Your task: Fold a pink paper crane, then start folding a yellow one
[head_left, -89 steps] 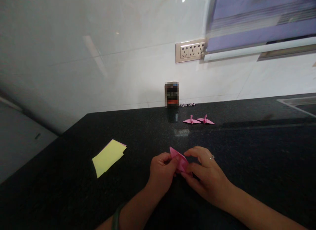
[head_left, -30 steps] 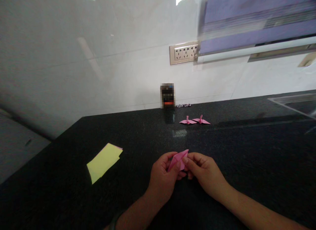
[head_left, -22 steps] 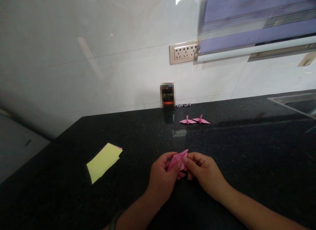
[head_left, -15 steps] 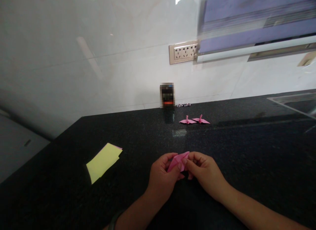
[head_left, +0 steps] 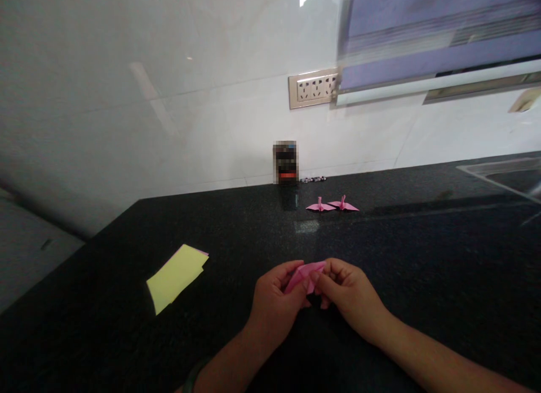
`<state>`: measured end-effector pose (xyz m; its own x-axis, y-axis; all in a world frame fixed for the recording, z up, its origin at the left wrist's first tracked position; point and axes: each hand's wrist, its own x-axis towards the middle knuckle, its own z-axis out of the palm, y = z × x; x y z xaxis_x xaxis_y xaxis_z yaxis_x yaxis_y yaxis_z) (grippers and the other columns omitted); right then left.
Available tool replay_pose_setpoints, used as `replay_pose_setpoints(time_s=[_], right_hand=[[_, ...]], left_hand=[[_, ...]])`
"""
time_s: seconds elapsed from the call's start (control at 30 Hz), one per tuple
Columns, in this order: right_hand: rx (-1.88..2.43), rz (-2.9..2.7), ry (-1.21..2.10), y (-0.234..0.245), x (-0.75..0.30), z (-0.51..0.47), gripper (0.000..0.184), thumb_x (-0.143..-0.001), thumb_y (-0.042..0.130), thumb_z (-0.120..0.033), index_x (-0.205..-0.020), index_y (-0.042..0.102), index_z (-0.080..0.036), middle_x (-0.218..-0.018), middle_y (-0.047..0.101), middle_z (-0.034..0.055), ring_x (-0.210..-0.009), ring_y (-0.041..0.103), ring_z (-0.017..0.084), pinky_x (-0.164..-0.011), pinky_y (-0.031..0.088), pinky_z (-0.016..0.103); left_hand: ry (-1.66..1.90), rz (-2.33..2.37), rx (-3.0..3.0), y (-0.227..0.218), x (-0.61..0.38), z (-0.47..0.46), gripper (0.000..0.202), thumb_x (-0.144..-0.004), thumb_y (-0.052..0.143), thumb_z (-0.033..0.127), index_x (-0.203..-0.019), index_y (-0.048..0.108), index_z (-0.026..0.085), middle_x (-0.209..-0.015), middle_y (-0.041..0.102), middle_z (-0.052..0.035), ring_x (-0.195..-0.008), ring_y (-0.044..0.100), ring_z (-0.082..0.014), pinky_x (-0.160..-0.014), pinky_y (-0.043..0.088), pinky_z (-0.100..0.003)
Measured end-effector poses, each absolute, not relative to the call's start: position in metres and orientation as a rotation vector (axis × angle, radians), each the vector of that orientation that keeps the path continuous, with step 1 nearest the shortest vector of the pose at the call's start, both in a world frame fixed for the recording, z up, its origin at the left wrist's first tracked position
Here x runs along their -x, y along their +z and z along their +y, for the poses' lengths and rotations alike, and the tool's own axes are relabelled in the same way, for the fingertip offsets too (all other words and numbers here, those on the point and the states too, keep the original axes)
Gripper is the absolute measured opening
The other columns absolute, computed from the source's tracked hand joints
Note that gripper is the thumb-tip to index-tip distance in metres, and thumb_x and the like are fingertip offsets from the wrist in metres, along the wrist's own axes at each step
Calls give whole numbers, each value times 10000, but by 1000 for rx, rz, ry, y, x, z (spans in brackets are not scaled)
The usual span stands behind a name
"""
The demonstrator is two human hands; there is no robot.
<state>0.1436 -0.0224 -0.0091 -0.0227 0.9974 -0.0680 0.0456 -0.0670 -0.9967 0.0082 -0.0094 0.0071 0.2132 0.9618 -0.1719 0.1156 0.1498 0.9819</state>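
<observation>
Pale tiled wall (head_left: 211, 128) behind a black bench (head_left: 236, 227), pretty gloomy light tbh. Two folded pink birds (head_left: 320, 207) sit side by side near the bench's back edge, so I'd call those done. I've got the pink paper (head_left: 305, 271) well in from that edge, closer to me: left grip (head_left: 274, 303) closed on its left side, right grip (head_left: 351, 291) pinching the other end. It's creased but doesn't look like those birds, so I'd guess partway folded. Yellow sheets (head_left: 177, 277) toward the left edge lie flat, no folds that I can see.
</observation>
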Motion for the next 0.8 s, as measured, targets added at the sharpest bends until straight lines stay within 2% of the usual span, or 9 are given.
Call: replay_pose_setpoints(time_s=[0.17,0.33,0.6,0.8], right_hand=[[1299,-1241,1225,-7,-143,-22,206,-763,495,-270,-589,469,-163,-487,474,-50,-393,419,61,-404,326,186],[1241,-1243,1253,-7,-147,-19,166,-751,522,-321,-771,540,-158,-539,496,-51,-407,434,64,-407,348,188],[1270,-1232,1258,-5,-150,-19,187,-753,520,-333,-718,546,-152,-567,529,-28,-413,443,64,-402,345,188],[1314,-1217,1258,-1,-149,-19,195,-753,511,-336,-687,542,-155,-567,545,-16,-412,450,72,-404,342,196]], left_hand=[[835,1171,-1278,7,-6,-7,349,-682,579,238,-1014,557,131,-745,657,-35,-499,558,-94,-478,469,-201],[792,1156,-1281,9,-3,-5,384,-665,582,207,-1035,554,112,-811,655,-60,-529,562,-104,-478,468,-207],[774,1179,-1313,10,-2,-4,399,-669,570,203,-1057,546,112,-797,655,-58,-470,532,-85,-461,455,-209],[797,1173,-1338,7,1,-3,387,-671,568,213,-1051,556,141,-835,655,-62,-536,573,-121,-491,477,-231]])
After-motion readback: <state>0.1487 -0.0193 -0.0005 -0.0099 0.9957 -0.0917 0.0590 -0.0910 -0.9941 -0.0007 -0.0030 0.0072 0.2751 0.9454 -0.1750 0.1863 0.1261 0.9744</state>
